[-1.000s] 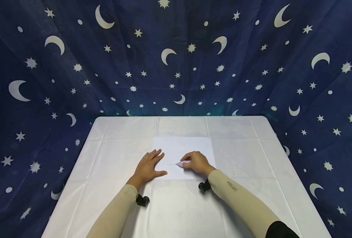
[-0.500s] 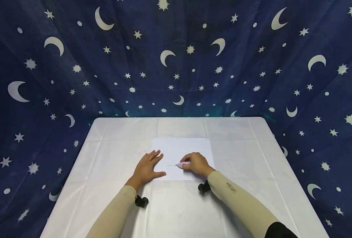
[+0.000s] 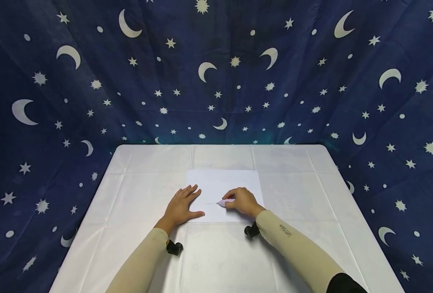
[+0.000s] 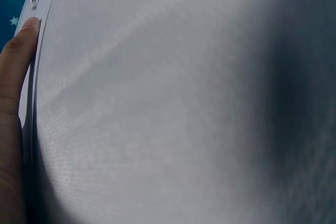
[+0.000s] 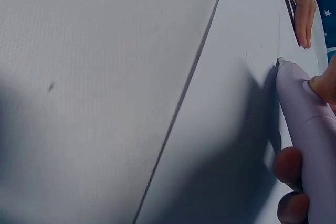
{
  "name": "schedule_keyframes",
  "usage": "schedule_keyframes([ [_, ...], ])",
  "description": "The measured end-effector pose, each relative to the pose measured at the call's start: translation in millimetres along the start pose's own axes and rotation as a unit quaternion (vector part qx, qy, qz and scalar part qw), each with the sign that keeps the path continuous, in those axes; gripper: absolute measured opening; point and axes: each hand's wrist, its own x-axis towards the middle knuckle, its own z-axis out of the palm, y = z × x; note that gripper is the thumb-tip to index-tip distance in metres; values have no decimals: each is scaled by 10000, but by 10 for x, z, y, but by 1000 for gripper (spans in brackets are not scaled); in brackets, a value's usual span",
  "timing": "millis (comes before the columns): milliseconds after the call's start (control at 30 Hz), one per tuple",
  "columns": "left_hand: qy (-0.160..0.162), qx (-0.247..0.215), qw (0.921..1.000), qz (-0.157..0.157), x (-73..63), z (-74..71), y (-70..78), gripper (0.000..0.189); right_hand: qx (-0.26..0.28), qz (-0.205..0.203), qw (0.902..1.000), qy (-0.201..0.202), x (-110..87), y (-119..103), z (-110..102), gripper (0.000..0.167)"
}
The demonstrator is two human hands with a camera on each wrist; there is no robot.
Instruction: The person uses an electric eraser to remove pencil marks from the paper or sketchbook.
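Observation:
A white sheet of paper (image 3: 221, 179) lies on the white-covered table. My left hand (image 3: 181, 206) rests on its left side, fingers spread and thumb pointing right. My right hand (image 3: 243, 201) grips a thick lilac pen-shaped tool (image 3: 224, 202), pointing left. In the right wrist view, fingertips and thumb hold the smooth lilac barrel (image 5: 310, 124), and its small tip (image 5: 281, 61) is right at the paper. A short, faint grey line (image 3: 211, 203) runs left from the tip toward my left hand. The left wrist view shows my left thumb (image 4: 18, 61) at the paper's edge, near the metal tip (image 4: 33, 2).
The table cover (image 3: 293, 175) has fold creases. Dark blue cloth (image 3: 187, 81) with moons and stars hangs behind and beside the table. Small black wrist cameras (image 3: 174, 247) jut inward from both beige sleeves (image 3: 289, 244).
The head view has shifted slightly. Both hands keep nearly the same places, the left resting on the paper and the right holding the lilac tool at the right end of the line.

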Motion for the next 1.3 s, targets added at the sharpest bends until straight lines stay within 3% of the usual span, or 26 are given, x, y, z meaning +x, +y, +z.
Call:
schedule_keyframes([
  [200, 24, 17, 10000, 16, -1, -3, 12, 92, -26, -210, 9997, -98, 33, -42, 66, 16],
  [633, -74, -45, 10000, 19, -18, -30, 11, 92, 8, 209, 9998, 21, -69, 82, -68, 15],
  [1033, 113, -40, 9998, 139, -29, -31, 13, 91, 73, 188, 9998, 48, -81, 75, -78, 15],
  [1300, -97, -24, 9999, -21, -16, -47, 29, 92, -44, 143, 9999, 26, -46, 2, -41, 17],
])
